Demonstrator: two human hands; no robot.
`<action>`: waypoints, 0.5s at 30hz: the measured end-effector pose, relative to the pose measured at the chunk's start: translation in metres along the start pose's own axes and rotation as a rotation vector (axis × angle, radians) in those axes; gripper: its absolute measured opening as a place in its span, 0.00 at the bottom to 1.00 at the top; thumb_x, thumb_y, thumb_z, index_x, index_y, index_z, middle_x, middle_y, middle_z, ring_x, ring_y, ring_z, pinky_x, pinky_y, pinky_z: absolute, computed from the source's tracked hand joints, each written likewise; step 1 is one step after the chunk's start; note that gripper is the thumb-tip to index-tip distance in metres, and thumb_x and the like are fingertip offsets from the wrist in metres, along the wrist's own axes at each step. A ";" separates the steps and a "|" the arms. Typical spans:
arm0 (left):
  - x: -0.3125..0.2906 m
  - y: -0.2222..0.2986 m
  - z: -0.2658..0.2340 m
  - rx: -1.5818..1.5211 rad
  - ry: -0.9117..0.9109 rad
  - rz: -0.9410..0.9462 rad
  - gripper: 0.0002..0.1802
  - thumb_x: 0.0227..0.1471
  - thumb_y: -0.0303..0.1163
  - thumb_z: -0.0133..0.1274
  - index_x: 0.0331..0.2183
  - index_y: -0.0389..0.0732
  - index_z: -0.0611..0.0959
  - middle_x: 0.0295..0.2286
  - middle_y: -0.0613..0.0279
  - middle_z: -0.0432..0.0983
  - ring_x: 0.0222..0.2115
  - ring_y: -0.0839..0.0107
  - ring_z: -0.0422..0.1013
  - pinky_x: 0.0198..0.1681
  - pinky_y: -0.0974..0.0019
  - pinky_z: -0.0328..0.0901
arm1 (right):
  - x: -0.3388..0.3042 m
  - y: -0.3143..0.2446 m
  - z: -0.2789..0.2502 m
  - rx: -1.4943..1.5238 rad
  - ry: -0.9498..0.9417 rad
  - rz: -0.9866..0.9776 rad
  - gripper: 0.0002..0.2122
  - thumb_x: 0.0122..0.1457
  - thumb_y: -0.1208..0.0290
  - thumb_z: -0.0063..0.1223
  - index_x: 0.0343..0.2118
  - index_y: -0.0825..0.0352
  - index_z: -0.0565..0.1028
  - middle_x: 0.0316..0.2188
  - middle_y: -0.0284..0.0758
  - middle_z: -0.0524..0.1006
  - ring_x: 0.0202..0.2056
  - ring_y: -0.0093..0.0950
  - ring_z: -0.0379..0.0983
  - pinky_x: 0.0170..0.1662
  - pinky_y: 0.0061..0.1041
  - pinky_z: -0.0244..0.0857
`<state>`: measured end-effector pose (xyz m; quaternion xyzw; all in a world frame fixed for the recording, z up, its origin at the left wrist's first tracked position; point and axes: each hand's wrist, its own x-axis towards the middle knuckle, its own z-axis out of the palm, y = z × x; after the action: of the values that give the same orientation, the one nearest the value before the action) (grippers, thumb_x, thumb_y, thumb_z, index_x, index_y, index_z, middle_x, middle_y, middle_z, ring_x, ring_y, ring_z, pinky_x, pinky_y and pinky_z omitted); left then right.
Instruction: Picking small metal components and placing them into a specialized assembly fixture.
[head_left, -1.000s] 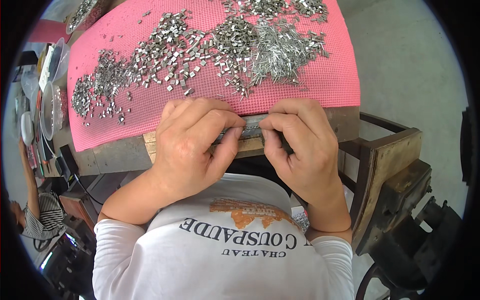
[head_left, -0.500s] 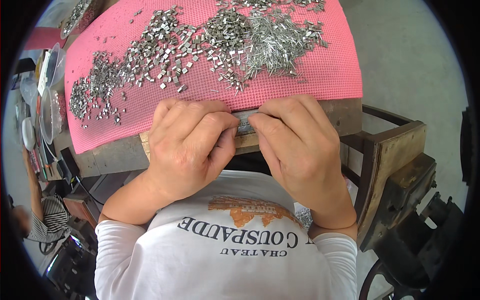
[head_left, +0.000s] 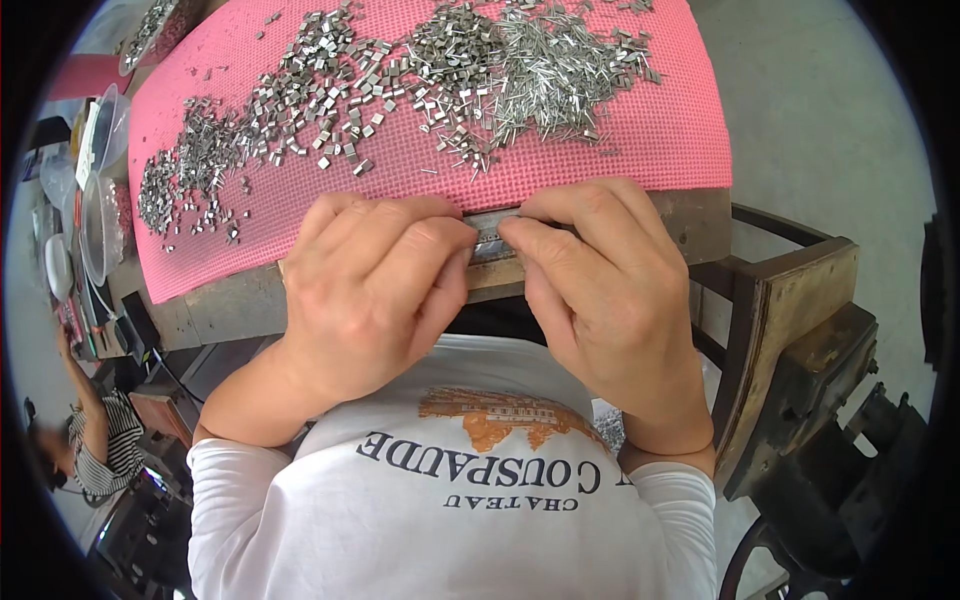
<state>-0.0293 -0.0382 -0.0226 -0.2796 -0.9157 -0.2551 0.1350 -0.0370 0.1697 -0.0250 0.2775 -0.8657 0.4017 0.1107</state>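
My left hand and my right hand meet at the near edge of a wooden bench. Both are closed, thumbs and fingers pinched together. Between the fingertips shows a short grey metal strip lying along the bench edge, its ends covered by my fingers. Whatever is in the fingers is too small or hidden to make out. Beyond my hands, a pink mesh mat carries loose heaps of thin metal pins, small square metal blocks and smaller metal bits.
At the left stand clear plastic containers and a tub of metal parts. A person in a striped shirt is at the lower left. On the right are a wooden-topped metal frame and a dark machine.
My right fingertips have shifted slightly; both hands stay pinched at the metal strip. The view has moved a little. The person at the left has changed posture.
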 end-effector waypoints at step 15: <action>-0.002 0.000 0.003 -0.054 0.050 -0.036 0.11 0.39 0.21 0.66 0.31 0.40 0.86 0.31 0.61 0.83 0.30 0.65 0.78 0.35 0.64 0.68 | -0.002 0.004 0.004 0.061 0.071 0.003 0.12 0.45 0.88 0.63 0.35 0.71 0.83 0.33 0.36 0.80 0.33 0.34 0.75 0.34 0.29 0.69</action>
<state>-0.0282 -0.0378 -0.0261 -0.2602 -0.9097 -0.2891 0.1456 -0.0381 0.1696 -0.0310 0.2646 -0.8491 0.4375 0.1324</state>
